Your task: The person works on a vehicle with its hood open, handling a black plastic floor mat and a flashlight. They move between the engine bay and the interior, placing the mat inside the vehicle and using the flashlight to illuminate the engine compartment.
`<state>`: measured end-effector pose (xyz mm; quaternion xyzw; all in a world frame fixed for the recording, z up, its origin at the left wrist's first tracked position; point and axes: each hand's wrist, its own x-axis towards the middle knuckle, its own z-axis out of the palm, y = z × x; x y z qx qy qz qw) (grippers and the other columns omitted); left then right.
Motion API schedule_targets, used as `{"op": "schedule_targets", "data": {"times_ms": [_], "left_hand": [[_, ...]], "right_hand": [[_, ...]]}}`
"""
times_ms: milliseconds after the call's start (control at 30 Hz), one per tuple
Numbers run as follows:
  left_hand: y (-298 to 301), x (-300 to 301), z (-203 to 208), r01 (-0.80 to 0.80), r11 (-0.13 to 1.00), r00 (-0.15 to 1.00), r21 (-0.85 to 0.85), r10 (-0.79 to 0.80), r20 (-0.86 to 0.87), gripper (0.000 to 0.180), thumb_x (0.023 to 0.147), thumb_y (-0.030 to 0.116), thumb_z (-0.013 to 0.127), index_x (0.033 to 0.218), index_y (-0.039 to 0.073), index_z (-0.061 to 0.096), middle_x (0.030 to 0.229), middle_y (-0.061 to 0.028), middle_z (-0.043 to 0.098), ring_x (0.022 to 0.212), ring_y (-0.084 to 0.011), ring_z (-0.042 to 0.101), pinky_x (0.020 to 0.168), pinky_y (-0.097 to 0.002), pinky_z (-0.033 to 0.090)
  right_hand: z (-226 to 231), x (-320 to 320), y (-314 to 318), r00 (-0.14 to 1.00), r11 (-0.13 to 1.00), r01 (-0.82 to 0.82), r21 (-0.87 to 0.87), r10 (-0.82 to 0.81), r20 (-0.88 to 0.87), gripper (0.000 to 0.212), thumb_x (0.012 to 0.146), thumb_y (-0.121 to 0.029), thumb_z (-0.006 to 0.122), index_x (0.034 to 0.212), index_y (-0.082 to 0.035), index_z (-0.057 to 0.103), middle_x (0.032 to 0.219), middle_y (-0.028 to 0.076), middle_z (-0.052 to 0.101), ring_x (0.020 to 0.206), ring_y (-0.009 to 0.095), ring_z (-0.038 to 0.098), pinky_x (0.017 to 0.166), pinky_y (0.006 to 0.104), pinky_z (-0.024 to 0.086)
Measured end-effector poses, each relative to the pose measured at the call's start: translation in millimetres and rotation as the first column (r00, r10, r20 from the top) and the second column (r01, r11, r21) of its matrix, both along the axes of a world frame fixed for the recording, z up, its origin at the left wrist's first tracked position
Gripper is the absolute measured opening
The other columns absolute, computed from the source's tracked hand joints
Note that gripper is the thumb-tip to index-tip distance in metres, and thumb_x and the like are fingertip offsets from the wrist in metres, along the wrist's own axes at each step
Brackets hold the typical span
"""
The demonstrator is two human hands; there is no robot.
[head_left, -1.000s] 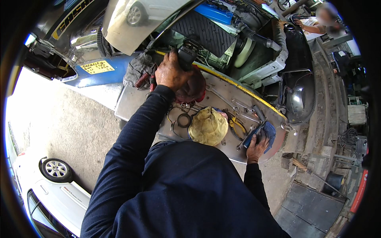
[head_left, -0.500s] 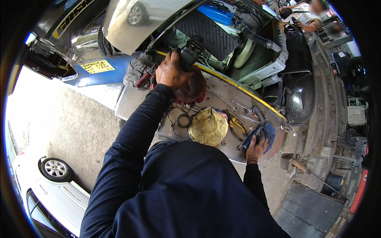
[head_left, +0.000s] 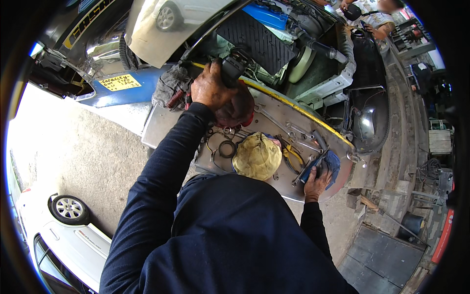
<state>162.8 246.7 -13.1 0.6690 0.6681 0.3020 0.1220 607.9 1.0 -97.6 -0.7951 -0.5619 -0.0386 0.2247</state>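
My left hand (head_left: 207, 87) is closed around a black, block-shaped object (head_left: 233, 67) at the engine bay's edge. Just below it lies a rounded dark-red object (head_left: 237, 107), whose kind I cannot make out. My right hand (head_left: 317, 184) lies with fingers stretched on a blue cloth (head_left: 332, 166) at the right end of the metal surface, beside a dark-blue bar-shaped piece. Between my hands sit a rounded yellow cloth item (head_left: 257, 156), yellow-and-black pliers (head_left: 293, 158), a black ring (head_left: 226, 149) and several wrenches (head_left: 270, 119).
A grey rag (head_left: 171, 87) lies left of my left hand. The open engine bay (head_left: 313, 63), edged by a yellow strip (head_left: 298, 110), lies ahead. Wooden planks (head_left: 399, 122) run along the right. A white car (head_left: 73, 245) stands lower left; another person (head_left: 367, 17) is at the far right.
Both hands stay in practically the same places. At the far right, the other person has shifted slightly.
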Motion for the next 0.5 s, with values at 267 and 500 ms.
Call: {"op": "schedule_targets", "data": {"times_ms": [267, 500], "left_hand": [[0.1, 4.1, -0.8, -0.027, 1.000, 0.999, 0.009, 0.026, 0.021, 0.096, 0.070, 0.044, 0.090, 0.148, 0.004, 0.051, 0.130, -0.0224, 0.065, 0.116, -0.0440, 0.070, 0.097, -0.0519, 0.059], [0.9, 5.7, 1.4, -0.031, 1.000, 0.999, -0.001, 0.031, 0.012, 0.095, 0.070, 0.043, 0.091, 0.147, 0.004, 0.051, 0.129, -0.0226, 0.066, 0.116, -0.0441, 0.070, 0.097, -0.0523, 0.059]], "right_hand": [[1.6, -2.2, 0.3, 1.000, 1.000, 0.006, 0.001, -0.006, -0.005, 0.057, 0.103, -0.047, 0.064, 0.146, -0.010, 0.061, 0.149, 0.018, 0.056, 0.141, 0.048, 0.046, 0.123, 0.0590, 0.029], [0.4, -2.6, 0.5, 1.000, 1.000, -0.006, 0.027, 0.006, 0.015, 0.057, 0.104, -0.048, 0.063, 0.147, -0.010, 0.061, 0.149, 0.019, 0.056, 0.140, 0.049, 0.047, 0.122, 0.0594, 0.030]]}}
